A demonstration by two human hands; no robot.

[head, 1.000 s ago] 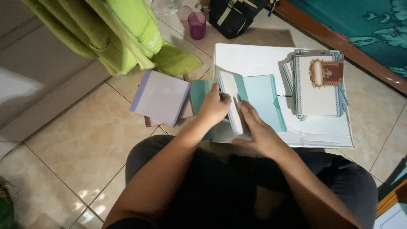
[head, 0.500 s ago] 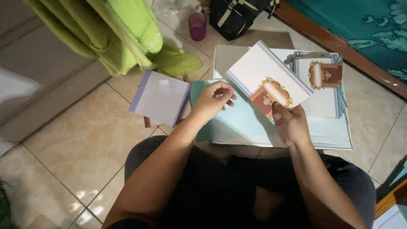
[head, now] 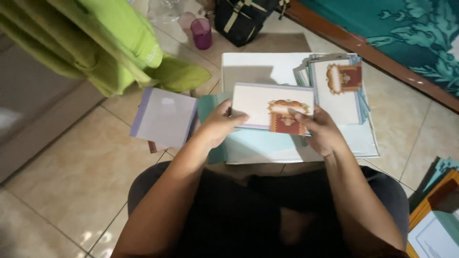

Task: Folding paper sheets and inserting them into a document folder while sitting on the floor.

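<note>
Above the white board (head: pixel 258 67), the left hand (head: pixel 217 125) and right hand (head: pixel 319 130) grip a pale card (head: pixel 260 102) bearing a red-gold emblem.

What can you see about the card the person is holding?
The card is a whitish paper rectangle with a thin pale border and a red and gold ornament near its lower right. It is held flat and lengthwise above the pale sheets, the left hand gripping its left edge, the right hand its lower right.
</note>
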